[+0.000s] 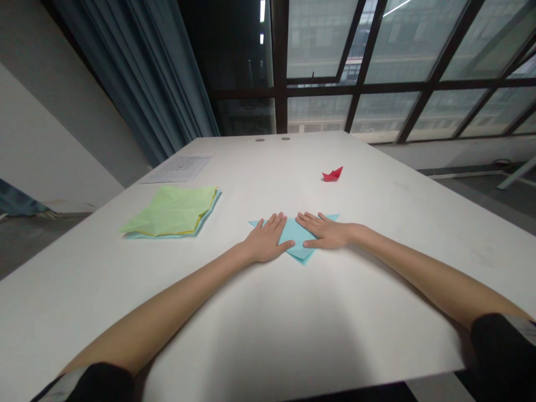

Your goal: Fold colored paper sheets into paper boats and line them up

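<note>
A sheet of light blue origami paper (298, 234), folded into a triangle, lies on the white table with its point toward me. Near that point two layers show, slightly offset. My left hand (270, 239) rests flat on the paper's left part, fingers stretched out and thumb pointing inward. On the right part, my right hand (326, 231) lies flat too, its fingers reaching to the long far edge. Both palms hide much of the paper, and only its middle, its lower tip and the two side corners are visible.
A stack of green, yellow and blue paper sheets (176, 209) lies to the left. Behind it is a printed sheet (180, 168). A small red paper boat (333, 175) stands beyond my right hand. The white table (268, 318) reaches toward the windows.
</note>
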A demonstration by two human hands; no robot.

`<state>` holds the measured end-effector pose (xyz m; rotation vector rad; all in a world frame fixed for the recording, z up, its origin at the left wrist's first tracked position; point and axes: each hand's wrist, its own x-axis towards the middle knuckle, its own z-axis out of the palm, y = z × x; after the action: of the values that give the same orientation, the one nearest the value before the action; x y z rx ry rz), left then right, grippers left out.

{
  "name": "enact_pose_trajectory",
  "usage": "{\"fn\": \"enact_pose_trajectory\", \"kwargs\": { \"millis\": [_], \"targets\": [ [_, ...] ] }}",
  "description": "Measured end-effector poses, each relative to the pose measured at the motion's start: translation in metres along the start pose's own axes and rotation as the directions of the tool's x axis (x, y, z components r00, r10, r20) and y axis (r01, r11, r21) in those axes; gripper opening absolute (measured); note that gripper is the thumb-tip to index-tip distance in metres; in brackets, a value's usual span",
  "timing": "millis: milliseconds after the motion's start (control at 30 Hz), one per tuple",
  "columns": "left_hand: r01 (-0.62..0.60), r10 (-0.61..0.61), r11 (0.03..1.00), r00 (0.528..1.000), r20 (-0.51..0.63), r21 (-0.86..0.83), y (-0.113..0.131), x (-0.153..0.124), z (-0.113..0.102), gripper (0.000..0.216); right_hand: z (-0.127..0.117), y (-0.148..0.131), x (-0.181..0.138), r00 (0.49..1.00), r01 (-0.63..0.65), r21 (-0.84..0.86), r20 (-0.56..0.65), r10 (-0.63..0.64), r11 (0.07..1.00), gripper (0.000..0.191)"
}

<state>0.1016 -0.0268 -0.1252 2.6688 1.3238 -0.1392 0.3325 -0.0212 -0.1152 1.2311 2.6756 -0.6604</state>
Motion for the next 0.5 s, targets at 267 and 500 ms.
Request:
{"fn": "enact_pose_trajectory", "kwargs": {
  "millis": [267,500],
  "targets": [
    [0.098,-0.098,0.995,0.995,-0.006,-0.001,-0.025,-0.017,0.000,0.104,-0.004,0.015,-0.004,0.999,-0.027,-0.014,0.037,0.028,1.000,0.109],
    [0.097,-0.097,0.995,0.995,-0.022,-0.010,-0.025,-0.020,-0.001,0.104,-0.006,0.015,-0.001,1.000,0.007,0.006,0.003,-0.007,1.000,0.115]
  ]
}}
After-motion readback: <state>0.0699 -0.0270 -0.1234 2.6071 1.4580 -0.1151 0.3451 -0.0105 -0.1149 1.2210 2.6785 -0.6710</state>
